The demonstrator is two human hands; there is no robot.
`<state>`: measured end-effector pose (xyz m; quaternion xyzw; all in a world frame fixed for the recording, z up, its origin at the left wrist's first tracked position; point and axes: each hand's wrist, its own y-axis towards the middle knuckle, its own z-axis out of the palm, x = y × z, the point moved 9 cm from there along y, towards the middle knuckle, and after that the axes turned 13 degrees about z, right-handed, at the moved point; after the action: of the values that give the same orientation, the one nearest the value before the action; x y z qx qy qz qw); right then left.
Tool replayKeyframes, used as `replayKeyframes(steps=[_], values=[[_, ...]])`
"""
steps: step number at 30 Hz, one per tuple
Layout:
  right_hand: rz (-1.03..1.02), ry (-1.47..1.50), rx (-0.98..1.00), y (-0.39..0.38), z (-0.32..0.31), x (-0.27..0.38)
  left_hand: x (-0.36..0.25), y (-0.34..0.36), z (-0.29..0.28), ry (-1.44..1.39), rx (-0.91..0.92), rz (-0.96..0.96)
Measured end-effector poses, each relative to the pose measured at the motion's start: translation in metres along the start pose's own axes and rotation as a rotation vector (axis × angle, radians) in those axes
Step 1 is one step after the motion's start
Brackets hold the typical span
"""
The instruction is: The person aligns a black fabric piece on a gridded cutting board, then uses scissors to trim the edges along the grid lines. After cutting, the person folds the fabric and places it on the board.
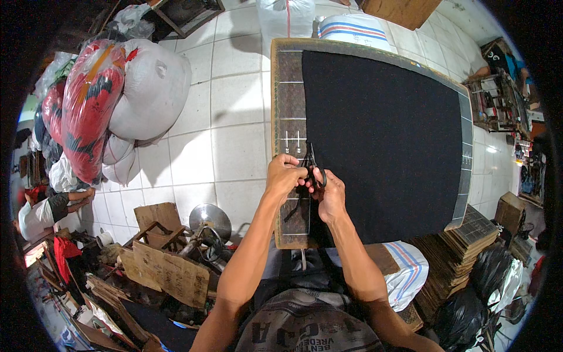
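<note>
Stretching right of the grip, black cloth [381, 141] lies beside the scissors [314, 159]

Pale tiled floor [237, 117] spreads left of the grip and beyond it. Beneath both hands lies a dark, tan-edged board [290, 105], mostly covered by the cloth, whose left edge runs just beside the blades. Well left of the grip and farther out, a big white sack [152, 88] sits against a clear bag of red stuff [91, 105]. Right of the grip, nearer the person, stands a stack of flat panels [443, 258]. The right hand [331, 196] is curled around the scissors' handles, blades pointing away from the person; how far they part cannot be told. Just left of it, the left hand [286, 176] has its fingertips drawn together, any hold unclear.
</note>
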<state>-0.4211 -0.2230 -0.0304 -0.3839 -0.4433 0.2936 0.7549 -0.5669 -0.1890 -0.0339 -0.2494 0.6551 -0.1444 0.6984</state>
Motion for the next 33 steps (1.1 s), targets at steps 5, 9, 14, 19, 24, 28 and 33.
replayKeyframes(steps=[5, 9, 14, 19, 24, 28, 33], values=[[-0.030, -0.040, -0.019, 0.001, 0.002, 0.001, 0.001, 0.000, 0.001, -0.021, 0.019, -0.019], [-0.038, -0.023, 0.011, 0.005, 0.006, 0.006, 0.001, 0.000, 0.001, -0.060, 0.043, -0.029], [-0.042, -0.034, -0.010, 0.005, 0.007, 0.007, 0.000, -0.001, -0.001, -0.068, 0.058, -0.041], [-0.042, -0.028, 0.013, 0.006, 0.009, 0.008, -0.002, -0.002, -0.001, -0.067, 0.078, -0.035], [-0.031, 0.029, 0.034, 0.011, 0.010, 0.010, -0.006, -0.004, 0.000, -0.074, 0.138, -0.039], [-0.043, 0.034, 0.034, 0.012, 0.012, 0.008, -0.016, 0.009, 0.000, 0.052, 0.197, 0.018], [-0.002, 0.047, 0.067, 0.010, 0.012, 0.006, -0.046, 0.054, -0.006, 0.260, 0.010, 0.215]])
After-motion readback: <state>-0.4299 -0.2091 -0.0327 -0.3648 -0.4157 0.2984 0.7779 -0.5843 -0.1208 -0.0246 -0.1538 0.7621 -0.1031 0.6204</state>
